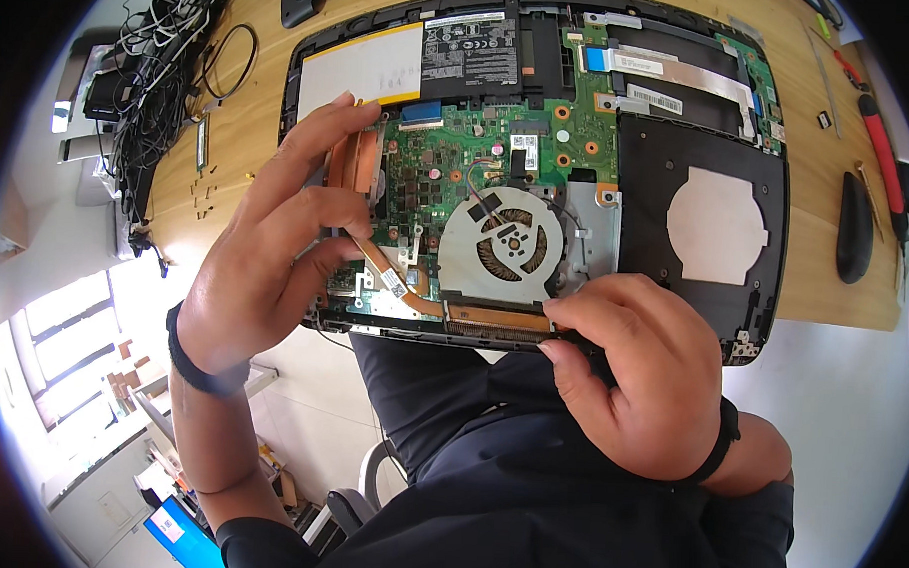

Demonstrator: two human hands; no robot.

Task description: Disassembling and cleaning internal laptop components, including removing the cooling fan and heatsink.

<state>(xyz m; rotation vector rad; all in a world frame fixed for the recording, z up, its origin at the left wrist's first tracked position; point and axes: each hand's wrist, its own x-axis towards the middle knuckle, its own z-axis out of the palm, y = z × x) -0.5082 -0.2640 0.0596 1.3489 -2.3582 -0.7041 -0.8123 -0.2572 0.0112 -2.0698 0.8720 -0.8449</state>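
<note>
An opened laptop (698, 142) lies with its insides up, showing a battery (468, 59), a green circuit board (528, 121) and a round silver fan (476, 245). My left hand (281, 238) has curled fingers on the left part of a copper heat pipe assembly (380, 266), over the board's left side. My right hand (646, 381) grips the assembly's finned right end below the fan between thumb and index finger, at the laptop's front edge. The underside of the left fingertips is partly hidden.
The wooden desk (235, 126) holds tangled black cables (135, 123), loose screws (205, 195) and a small module (201, 145) at left. At right lie a red-handled tool (880, 149), a black oblong object (855, 228) and thin tools (873, 203). A chair (373, 476) is below.
</note>
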